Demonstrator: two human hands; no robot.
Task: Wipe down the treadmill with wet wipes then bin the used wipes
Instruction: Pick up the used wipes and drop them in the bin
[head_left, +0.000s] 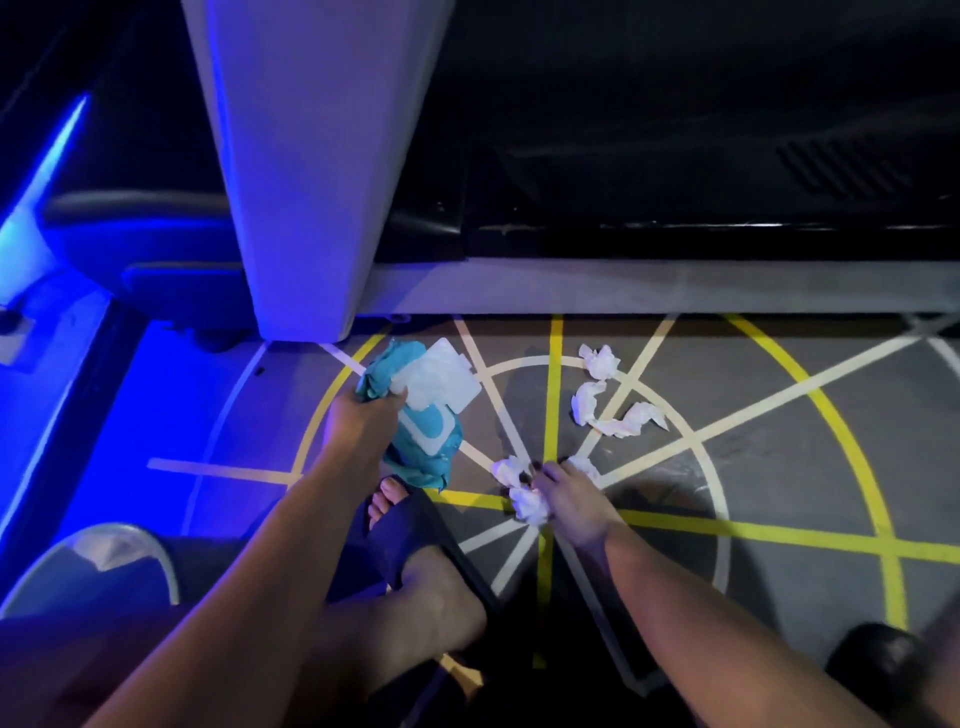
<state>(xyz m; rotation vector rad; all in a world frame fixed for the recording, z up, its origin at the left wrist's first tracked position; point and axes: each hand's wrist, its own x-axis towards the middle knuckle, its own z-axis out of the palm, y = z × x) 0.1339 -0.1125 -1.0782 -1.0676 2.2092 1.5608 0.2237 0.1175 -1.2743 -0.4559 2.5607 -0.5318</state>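
Observation:
My left hand (363, 423) grips the top end of a teal wet wipe pack (423, 415) whose white lid flap stands open, just above the floor. My right hand (563, 499) is closed around crumpled white used wipes (524, 493) low over the floor. More used wipes (605, 395) lie loose on the floor, further ahead and a little to the right. The treadmill's grey upright post (306, 156) rises at the top left, and its dark deck with a grey side rail (649, 286) runs across the top.
The grey floor carries yellow and white tape lines in circles and spokes (779, 395). My foot in a dark slide sandal (421, 551) is between my arms; another dark shoe (878, 660) is at the lower right. Blue-lit equipment (78, 249) stands at left.

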